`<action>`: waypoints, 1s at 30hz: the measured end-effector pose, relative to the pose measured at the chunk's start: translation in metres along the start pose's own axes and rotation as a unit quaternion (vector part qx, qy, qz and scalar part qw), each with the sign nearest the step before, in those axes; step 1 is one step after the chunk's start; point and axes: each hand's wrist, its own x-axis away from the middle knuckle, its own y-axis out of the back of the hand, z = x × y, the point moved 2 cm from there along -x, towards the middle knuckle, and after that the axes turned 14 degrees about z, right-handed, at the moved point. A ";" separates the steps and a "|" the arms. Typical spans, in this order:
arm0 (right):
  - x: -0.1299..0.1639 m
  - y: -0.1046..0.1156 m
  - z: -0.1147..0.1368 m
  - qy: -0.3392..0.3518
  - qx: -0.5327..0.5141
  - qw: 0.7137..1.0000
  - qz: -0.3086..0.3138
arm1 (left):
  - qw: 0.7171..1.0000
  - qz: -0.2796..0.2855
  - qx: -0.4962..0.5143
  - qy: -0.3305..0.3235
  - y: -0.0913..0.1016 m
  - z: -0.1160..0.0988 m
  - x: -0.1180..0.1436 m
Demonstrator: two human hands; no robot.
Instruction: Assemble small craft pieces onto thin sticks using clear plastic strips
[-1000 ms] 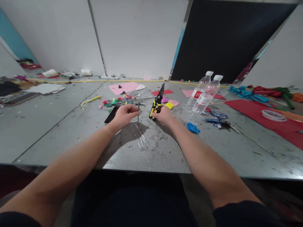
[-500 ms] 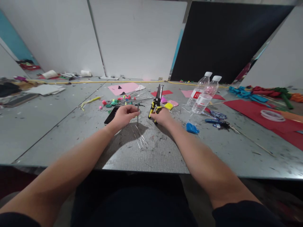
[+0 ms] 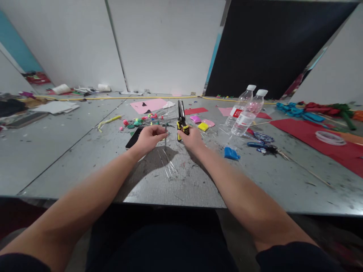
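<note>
- Head view: our left hand pinches a thin grey metal wire between closed fingers and holds it upright just above the grey scuffed desk.
- Our right hand wraps its fingers around the handles of the yellow-and-black snips, blades pointing up and slightly parted, just beside the wire but not touching it.
- We judge the cut not yet made (the wire stands whole, outside the blades).
- A fan of clear thin strands lies on the desk below the hands.
- Behind them, small bright clay pieces; to the right, two clear plastic bottles, well apart.
</note>
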 end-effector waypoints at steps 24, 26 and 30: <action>-0.002 0.008 -0.003 -0.015 0.009 1.000 -0.005 | 1.000 -0.002 0.009 0.008 0.000 -0.005 0.000; -0.003 0.008 -0.004 -0.010 0.016 1.000 0.010 | 1.000 -0.003 0.011 0.013 -0.001 -0.005 -0.001; -0.003 0.008 -0.005 0.007 0.020 0.999 0.027 | 1.000 -0.001 0.012 0.009 0.000 -0.005 -0.001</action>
